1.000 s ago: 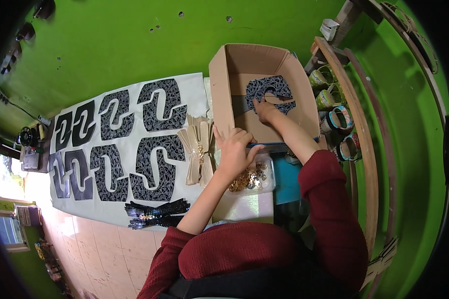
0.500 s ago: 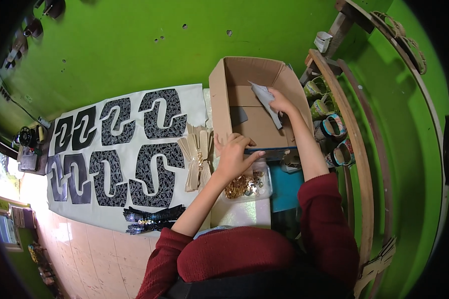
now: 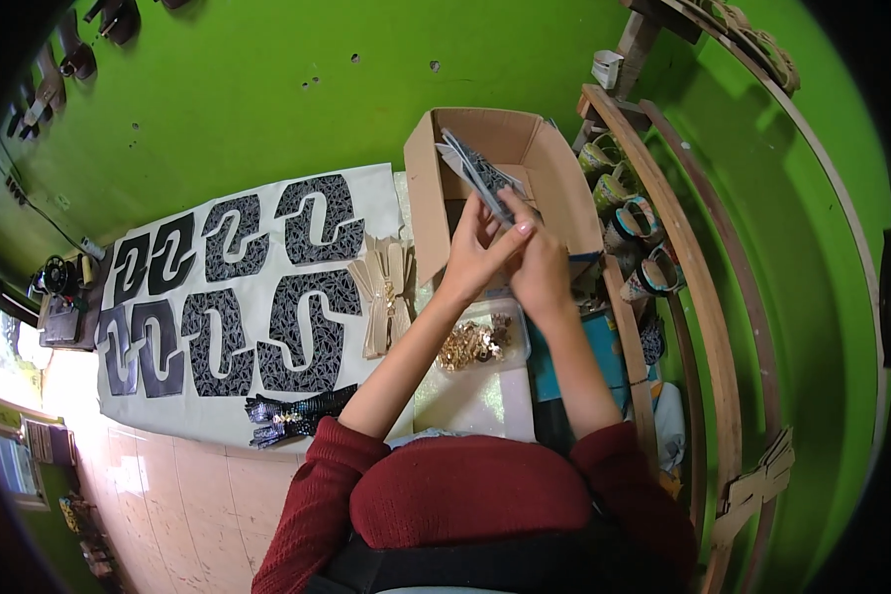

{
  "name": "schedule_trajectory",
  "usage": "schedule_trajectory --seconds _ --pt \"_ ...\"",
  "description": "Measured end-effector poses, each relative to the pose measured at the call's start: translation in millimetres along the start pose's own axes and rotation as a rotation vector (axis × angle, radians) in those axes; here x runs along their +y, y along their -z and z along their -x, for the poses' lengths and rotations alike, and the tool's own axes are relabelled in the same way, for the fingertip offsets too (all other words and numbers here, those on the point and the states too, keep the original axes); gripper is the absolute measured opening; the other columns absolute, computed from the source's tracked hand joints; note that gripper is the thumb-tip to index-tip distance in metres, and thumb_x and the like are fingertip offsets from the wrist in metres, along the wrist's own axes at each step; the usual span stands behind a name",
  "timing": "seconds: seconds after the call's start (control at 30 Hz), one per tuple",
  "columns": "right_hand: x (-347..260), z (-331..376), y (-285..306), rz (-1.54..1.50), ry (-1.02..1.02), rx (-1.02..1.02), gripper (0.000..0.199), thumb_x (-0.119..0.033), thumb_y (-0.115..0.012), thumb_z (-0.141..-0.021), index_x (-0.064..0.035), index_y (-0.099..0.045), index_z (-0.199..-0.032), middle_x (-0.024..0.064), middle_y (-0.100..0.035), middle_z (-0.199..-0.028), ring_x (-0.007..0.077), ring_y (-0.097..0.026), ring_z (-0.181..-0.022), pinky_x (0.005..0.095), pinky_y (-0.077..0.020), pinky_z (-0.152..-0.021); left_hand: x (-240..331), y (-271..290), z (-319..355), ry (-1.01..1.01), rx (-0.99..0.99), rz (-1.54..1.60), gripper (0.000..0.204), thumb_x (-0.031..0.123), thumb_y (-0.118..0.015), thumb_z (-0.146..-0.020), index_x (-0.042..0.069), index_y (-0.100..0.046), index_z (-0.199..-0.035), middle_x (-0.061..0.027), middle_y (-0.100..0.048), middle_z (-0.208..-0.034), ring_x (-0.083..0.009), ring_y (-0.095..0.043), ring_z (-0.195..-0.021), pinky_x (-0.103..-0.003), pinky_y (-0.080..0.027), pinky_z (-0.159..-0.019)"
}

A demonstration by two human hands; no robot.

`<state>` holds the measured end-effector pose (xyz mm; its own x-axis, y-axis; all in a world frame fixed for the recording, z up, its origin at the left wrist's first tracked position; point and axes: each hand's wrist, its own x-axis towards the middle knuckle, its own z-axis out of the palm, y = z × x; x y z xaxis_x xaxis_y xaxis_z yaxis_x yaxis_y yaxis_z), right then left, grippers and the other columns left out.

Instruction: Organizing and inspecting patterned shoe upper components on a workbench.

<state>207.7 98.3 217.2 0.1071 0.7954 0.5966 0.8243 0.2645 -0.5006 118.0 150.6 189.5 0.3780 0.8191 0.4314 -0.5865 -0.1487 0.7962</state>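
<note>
Cardboard box [image 3: 567,188] is wide open from above but walled in sideways, wooden rail [image 3: 660,198] crowds the right, cut pieces [image 3: 480,181] block part of it, can't really tell what's free underneath

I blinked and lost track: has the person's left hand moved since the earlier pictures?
Yes: against the cardboard box, the left hand has moved up and right in the picture.
</note>
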Motion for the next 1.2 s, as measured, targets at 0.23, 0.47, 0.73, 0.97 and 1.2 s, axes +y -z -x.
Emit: schedule_trajectory --seconds 0.23,0.47,0.73,0.97,1.2 --pt "-36.0 70.7 -8.4 0.04 0.141 -0.208 0.047 -0.015 -0.063 -0.076 -0.0061 -0.053 -0.121 0.014 -0.044 -0.134 0.0301 -0.037 -0.127 0.0471 -0.0249 -0.102 18.6 28.4 60.9 0.224 0.39 -0.003 0.033 0.029 -0.058 -0.089 0.003 -0.054 -0.109 -0.0039 -0.06 -0.097 -0.0107 -0.056 -0.082 -0.025 -0.046 -0.074" --pt "-21.1 91.5 4.6 -0.131 0.114 0.165 0.044 -0.007 -0.069 -0.07 -0.0019 -0.056 -0.113 0.0156 -0.054 -0.12 0.0326 -0.049 -0.114 0.039 -0.0367 -0.098 63.5 70.1 122.2 0.464 0.261 -0.207 0.041 0.027 -0.064 -0.085 -0.002 -0.053 -0.111 -0.0064 -0.061 -0.1 -0.0126 -0.056 -0.088 -0.027 -0.046 -0.08" --pt "-2.1 156.3 -26.8 -0.662 -0.506 -0.158 0.081 -0.014 -0.078 -0.062 -0.0069 -0.036 -0.131 0.0168 -0.048 -0.122 0.0265 -0.048 -0.111 0.0345 -0.0378 -0.095 36.2 96.0 187.3 0.749 0.187 0.148 0.05 0.016 -0.066 -0.082 -0.001 -0.044 -0.124 -0.0098 -0.058 -0.109 -0.0176 -0.056 -0.098 -0.03 -0.045 -0.087" --pt "7.0 232.3 -32.9 -0.056 -0.675 -0.244 0.069 -0.017 -0.076 -0.059 -0.0073 -0.045 -0.12 0.0154 -0.053 -0.114 0.0304 -0.053 -0.104 0.0381 -0.0421 -0.089 -22.1 107.8 231.2 0.705 0.035 -0.599 0.046 0.013 -0.073 -0.073 -0.001 -0.052 -0.111 -0.0099 -0.063 -0.094 -0.0139 -0.058 -0.084 -0.027 -0.046 -0.076" --pt "20.1 269.9 -50.8 0.291 -0.527 -0.214 0.075 -0.023 -0.076 -0.063 -0.0033 -0.04 -0.126 0.0161 -0.045 -0.117 0.0351 -0.043 -0.108 0.0408 -0.038 -0.092 -52.0 88.0 249.8 0.476 0.007 -1.076 0.052 0.008 -0.073 -0.068 -0.003 -0.048 -0.112 -0.0254 -0.059 -0.097 -0.0397 -0.057 -0.093 -0.04 -0.046 -0.08"
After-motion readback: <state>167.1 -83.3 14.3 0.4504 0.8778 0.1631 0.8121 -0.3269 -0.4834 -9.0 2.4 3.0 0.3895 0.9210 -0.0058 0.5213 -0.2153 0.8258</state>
